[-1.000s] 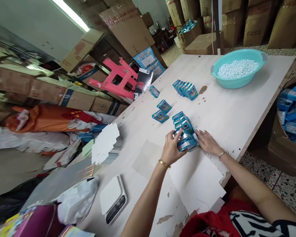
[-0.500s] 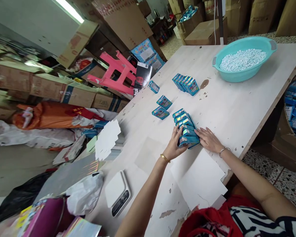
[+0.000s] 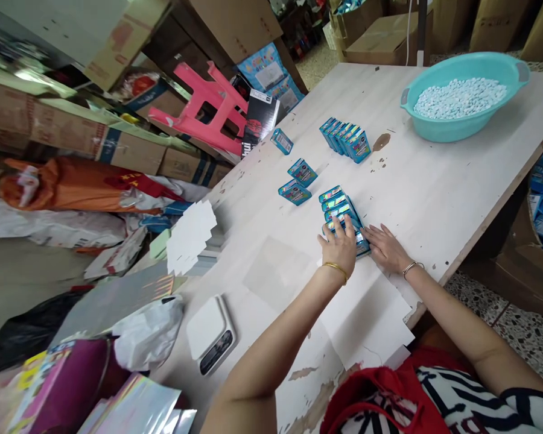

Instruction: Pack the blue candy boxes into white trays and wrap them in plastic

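Observation:
A row of small blue candy boxes point(image 3: 337, 202) stands in front of me on the table. My left hand point(image 3: 339, 246) lies over the near end of the row, fingers spread across the box tops and covering part of them. Against the row's right side rests my right hand point(image 3: 387, 248), its fingers stretched out and touching the boxes' edge. Two more blue boxes point(image 3: 295, 191) stand to the left of the row. Farther back are another row of boxes point(image 3: 355, 144) and a single box point(image 3: 282, 141).
A turquoise basin point(image 3: 457, 123) of small pale candies stands at the back right. White sheets point(image 3: 366, 319) lie before me, with a white scale point(image 3: 212, 334) to their left. A pink stool point(image 3: 203, 111) leans beyond the table point(image 3: 416, 193). An open carton point(image 3: 520, 253) of blue boxes sits at the right.
My left hand has moved from the row's left side to over the tops of the near boxes. My right hand stays beside the row. The view has shifted slightly.

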`<state>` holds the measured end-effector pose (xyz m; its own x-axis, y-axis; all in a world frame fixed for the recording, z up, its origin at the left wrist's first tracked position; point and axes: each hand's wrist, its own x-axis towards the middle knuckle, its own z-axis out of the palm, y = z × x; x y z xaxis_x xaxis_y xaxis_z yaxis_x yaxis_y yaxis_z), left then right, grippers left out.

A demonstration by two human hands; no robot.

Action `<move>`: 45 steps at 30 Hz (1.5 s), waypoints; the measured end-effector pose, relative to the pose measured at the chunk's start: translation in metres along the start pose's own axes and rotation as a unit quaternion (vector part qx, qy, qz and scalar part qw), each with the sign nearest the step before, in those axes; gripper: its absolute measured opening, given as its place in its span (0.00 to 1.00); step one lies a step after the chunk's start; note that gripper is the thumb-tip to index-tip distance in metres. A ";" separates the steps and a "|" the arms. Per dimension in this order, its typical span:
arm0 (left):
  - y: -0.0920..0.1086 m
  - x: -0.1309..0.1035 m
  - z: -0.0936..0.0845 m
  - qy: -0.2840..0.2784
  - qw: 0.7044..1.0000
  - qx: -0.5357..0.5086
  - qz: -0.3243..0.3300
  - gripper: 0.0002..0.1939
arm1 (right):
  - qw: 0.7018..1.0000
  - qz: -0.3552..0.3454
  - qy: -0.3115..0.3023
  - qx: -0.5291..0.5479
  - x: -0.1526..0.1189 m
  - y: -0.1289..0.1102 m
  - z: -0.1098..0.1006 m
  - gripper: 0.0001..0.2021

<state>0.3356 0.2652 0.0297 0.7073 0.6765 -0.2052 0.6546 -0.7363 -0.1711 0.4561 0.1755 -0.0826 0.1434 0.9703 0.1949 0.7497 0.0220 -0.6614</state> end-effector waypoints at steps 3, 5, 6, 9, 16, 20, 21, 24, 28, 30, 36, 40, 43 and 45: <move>0.003 -0.001 0.013 0.047 0.998 -0.007 0.037 0.48 | 0.999 -0.003 0.026 0.026 0.000 0.002 0.003 0.29; 0.000 -0.001 0.025 0.081 0.993 -0.040 0.079 0.51 | 0.997 -0.002 0.052 0.056 0.000 0.003 0.005 0.31; -0.002 -0.001 0.031 0.097 0.989 -0.057 0.100 0.52 | 0.995 0.000 0.064 0.075 0.001 0.004 0.005 0.32; -0.003 0.002 0.041 0.124 0.978 -0.105 0.130 0.55 | 0.989 0.004 0.081 0.122 0.002 0.007 0.005 0.32; -0.026 0.000 0.051 0.212 0.937 -0.240 0.138 0.44 | 0.961 0.067 0.137 0.233 -0.012 0.010 -0.006 0.29; -0.099 -0.025 0.092 0.207 0.931 -0.290 -0.074 0.19 | 0.928 0.143 0.200 0.281 -0.066 0.001 -0.030 0.27; -0.120 -0.032 0.106 0.169 0.932 -0.280 -0.159 0.16 | 0.921 0.163 0.208 0.285 -0.084 -0.003 -0.036 0.26; -0.171 -0.049 0.146 0.124 0.922 -0.273 -0.243 0.13 | 0.912 0.211 0.204 0.285 -0.132 -0.015 -0.048 0.22; -0.196 -0.051 0.178 0.111 0.924 -0.280 -0.236 0.10 | 0.906 0.237 0.183 0.298 -0.161 -0.032 -0.049 0.20; -0.200 -0.047 0.182 0.109 0.927 -0.281 -0.222 0.09 | 0.904 0.237 0.174 0.311 -0.161 -0.043 -0.043 0.21; -0.215 -0.045 0.181 0.081 0.941 -0.292 -0.154 0.13 | 0.936 0.182 0.028 0.301 -0.149 -0.079 -0.023 0.20; -0.216 -0.042 0.181 0.085 0.942 -0.289 -0.150 0.10 | 0.955 0.136 -0.053 0.258 -0.150 -0.098 -0.014 0.18; -0.216 -0.040 0.179 0.088 0.943 -0.289 -0.140 0.11 | 0.962 0.122 -0.074 0.234 -0.152 -0.109 -0.009 0.18; -0.219 -0.042 0.178 0.083 0.945 -0.293 -0.122 0.13 | 0.963 0.121 -0.091 0.225 -0.153 -0.115 -0.007 0.18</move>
<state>0.1156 0.3955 -0.0955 0.5163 0.8539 -0.0660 0.8049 -0.4574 0.3781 0.3526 0.0233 -0.0316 0.1337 0.9851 -0.1078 0.3471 -0.1484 -0.9260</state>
